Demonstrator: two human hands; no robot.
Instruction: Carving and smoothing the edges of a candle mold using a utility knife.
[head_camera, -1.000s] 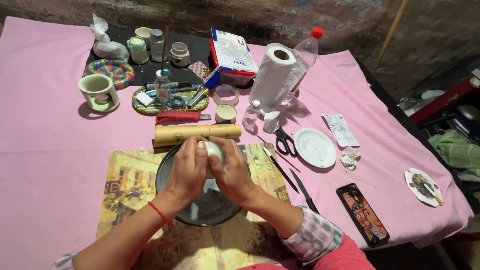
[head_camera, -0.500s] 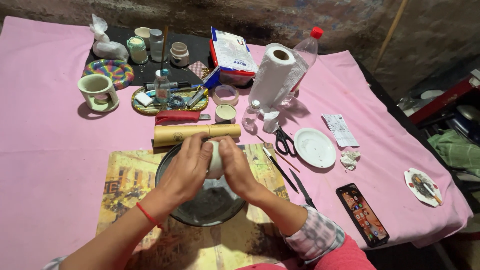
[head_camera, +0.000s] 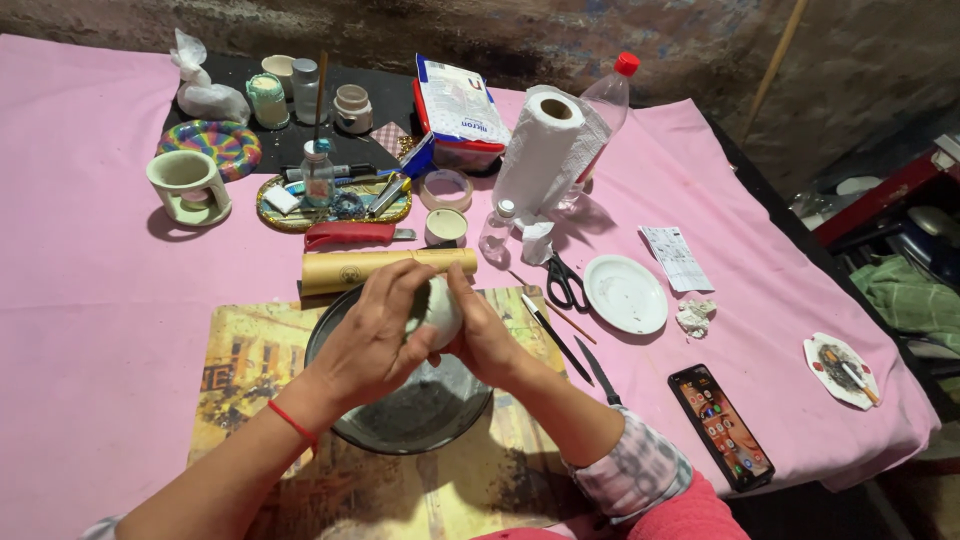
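Pale ball of clay (head_camera: 441, 310), cupped between both hands above dark round plate (head_camera: 400, 425). Left hand (head_camera: 375, 335) fingers curled around its near side; right hand (head_camera: 482, 335) pressed against the other. Plate sits on picture placemat (head_camera: 245, 370); cardboard tube (head_camera: 385, 267) just behind.
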